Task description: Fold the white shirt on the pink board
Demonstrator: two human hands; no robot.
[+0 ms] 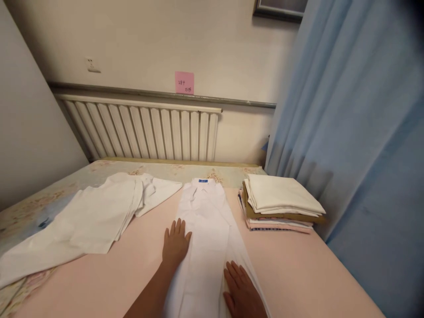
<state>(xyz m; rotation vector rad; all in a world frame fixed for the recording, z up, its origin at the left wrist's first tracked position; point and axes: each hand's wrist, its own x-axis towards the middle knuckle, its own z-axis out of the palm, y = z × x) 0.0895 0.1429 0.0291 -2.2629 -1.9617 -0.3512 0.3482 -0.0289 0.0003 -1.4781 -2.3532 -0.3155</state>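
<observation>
A white shirt [208, 247] lies in a long narrow shape down the middle of the bed, its collar and blue label at the far end. My left hand [176, 243] rests flat on its left edge, fingers apart. Lower down, my right hand [243, 289] lies flat on the right side of the shirt, fingers stretched out. Neither hand grips the cloth. The shirt's near end runs out of the picture. To the left, another white garment [96, 216] is spread with its sleeves out.
A stack of folded clothes [281, 194] stands on the right of the pink sheet [132, 274]. Beside it hangs a blue curtain [357, 132]. Behind the bed are a white radiator [142, 128] and a wall bearing a pink note [184, 82].
</observation>
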